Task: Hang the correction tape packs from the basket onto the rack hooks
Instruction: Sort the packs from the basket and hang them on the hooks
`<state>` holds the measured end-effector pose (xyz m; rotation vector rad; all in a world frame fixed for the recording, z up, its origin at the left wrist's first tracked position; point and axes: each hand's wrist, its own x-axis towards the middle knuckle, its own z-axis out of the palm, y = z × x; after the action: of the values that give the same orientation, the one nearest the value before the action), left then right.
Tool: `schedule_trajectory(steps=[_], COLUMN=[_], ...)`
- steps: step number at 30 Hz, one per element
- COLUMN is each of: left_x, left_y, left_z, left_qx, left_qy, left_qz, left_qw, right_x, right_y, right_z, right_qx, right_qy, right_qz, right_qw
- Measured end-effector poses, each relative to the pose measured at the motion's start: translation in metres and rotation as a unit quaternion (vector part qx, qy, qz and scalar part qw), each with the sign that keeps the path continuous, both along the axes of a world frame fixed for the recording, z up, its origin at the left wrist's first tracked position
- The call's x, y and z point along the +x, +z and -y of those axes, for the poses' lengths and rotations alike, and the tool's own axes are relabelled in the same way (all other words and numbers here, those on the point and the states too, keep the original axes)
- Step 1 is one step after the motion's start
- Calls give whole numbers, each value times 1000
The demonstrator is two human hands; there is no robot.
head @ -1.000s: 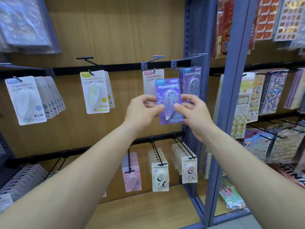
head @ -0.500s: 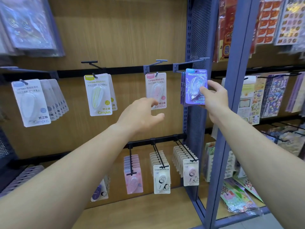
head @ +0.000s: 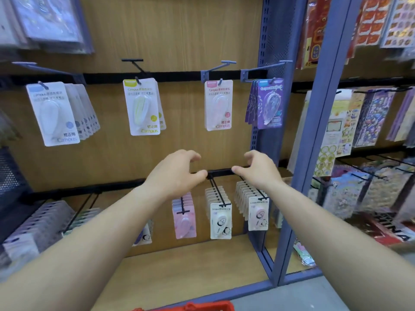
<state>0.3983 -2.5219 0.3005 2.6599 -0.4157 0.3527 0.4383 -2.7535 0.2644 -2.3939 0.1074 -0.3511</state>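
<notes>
A purple correction tape pack (head: 270,104) hangs at the front of several like it on the rightmost upper rack hook (head: 265,67). My left hand (head: 177,173) and my right hand (head: 258,168) float side by side below it, in front of the lower black rail; both are empty with fingers spread and curled. On the other upper hooks hang a pink pack (head: 218,105), a yellow pack (head: 141,106) and white-blue packs (head: 52,113). The red basket (head: 197,307) shows only its rim at the bottom edge.
Lower hooks carry rows of pink (head: 184,218) and white cartoon packs (head: 221,218). A blue metal upright (head: 314,131) separates this bay from a sticker rack (head: 368,117) on the right. A wooden shelf board (head: 190,265) lies below.
My right hand let go of the purple pack, which now hangs on the rightmost upper hook. Both hands have dropped down and drawn back towards me.
</notes>
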Motion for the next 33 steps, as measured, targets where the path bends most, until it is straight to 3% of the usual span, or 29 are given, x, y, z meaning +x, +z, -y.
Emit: schedule_trajectory(steps=[5, 10, 19, 27, 33], left_x=[-41, -94, -173, -205, -201], left_y=[-74, -163, -332, -461, -524], left_z=[-40, -86, -143, -152, -113], left_qx=[0, -25, -23, -47, -101], left_qy=[26, 63, 114, 150, 138], left_qz=[-73, -172, -372, -499, -555], left_qw=[997, 983, 921, 852, 814], right_x=[-46, -81, -146, -179, -194], right_y=[-55, -136, -301, -418, -463], right_z=[-50, -97, -145, -130, -108], right_qx=[-81, -122, -142, -105, -58], right_qy=[115, 169, 226, 202, 112], right_qz=[-124, -201, -344, -443, -446], right_qw=[982, 957, 900, 867, 886])
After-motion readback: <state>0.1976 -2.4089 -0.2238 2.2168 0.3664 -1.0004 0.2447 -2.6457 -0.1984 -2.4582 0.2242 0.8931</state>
